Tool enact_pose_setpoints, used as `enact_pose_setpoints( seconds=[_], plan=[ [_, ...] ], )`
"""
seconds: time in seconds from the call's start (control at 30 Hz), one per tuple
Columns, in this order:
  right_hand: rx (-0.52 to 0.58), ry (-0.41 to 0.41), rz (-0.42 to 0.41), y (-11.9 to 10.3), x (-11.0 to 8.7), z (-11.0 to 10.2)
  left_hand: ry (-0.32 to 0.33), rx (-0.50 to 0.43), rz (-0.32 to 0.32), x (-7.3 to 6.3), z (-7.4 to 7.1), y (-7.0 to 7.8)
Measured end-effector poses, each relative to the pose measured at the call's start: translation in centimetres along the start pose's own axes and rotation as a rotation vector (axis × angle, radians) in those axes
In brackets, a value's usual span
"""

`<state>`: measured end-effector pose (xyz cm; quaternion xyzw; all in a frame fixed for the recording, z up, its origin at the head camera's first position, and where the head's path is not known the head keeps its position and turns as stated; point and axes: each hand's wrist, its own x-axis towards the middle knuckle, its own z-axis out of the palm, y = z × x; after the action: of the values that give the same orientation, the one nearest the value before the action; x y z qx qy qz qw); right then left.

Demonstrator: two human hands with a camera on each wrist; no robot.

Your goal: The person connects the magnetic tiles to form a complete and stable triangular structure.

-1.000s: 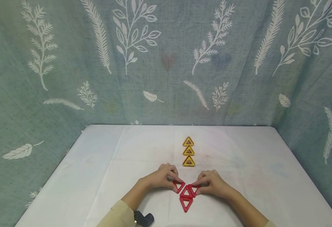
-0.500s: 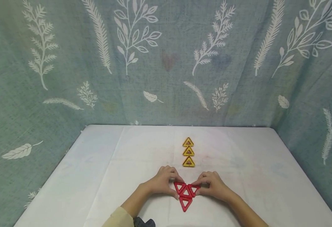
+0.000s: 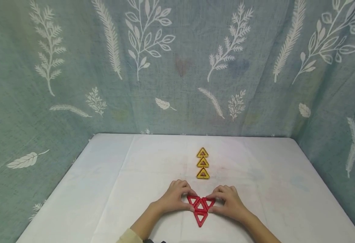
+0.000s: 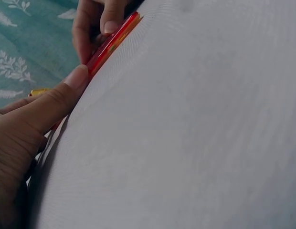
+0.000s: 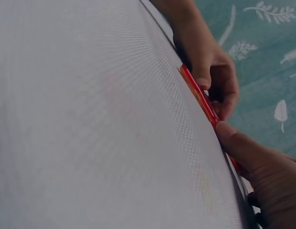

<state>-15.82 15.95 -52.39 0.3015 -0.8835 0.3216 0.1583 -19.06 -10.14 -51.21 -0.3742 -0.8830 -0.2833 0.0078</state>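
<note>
Several red triangular magnetic tiles lie joined flat on the white table. The left tile point(image 3: 193, 196) and the right tile point(image 3: 209, 198) flank a middle one, and the lowest tile point(image 3: 200, 225) points toward the person. My left hand point(image 3: 177, 198) pinches the left tile, index finger at its far edge and thumb near its lower corner. On the other side my right hand point(image 3: 228, 204) holds the right tile the same way. In the left wrist view the red tiles point(image 4: 112, 44) show edge-on between both hands; fingers partly hide them.
Beyond the hands, yellow triangular tiles point(image 3: 203, 177) stand in a column, tips pointing away. The white table point(image 3: 256, 162) ends at a patterned green-blue cloth point(image 3: 177, 108) behind and at the sides. A dark object point(image 3: 153, 241) shows at the bottom edge by the left sleeve.
The left red tile has moved right and down against the middle tile, closing the gap. My left thumb has shifted lower. The right hand and the yellow tiles keep nearly the same places.
</note>
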Motion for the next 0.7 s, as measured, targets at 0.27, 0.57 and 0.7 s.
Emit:
enact_pose_setpoints(
  seconds=[0.27, 0.57, 0.7],
  plan=[
    [-0.024, 0.043, -0.048, 0.29, -0.3, 0.43, 0.026, 0.006, -0.004, -0.25, 0.21, 0.18],
    [0.035, 0.007, -0.047, 0.45, -0.37, 0.28, 0.037, -0.014, -0.062, -0.34, 0.37, 0.83],
    [0.036, 0.024, -0.036, 0.37, -0.15, 0.3, 0.037, -0.019, -0.088, -0.23, 0.52, 0.85]
  ],
)
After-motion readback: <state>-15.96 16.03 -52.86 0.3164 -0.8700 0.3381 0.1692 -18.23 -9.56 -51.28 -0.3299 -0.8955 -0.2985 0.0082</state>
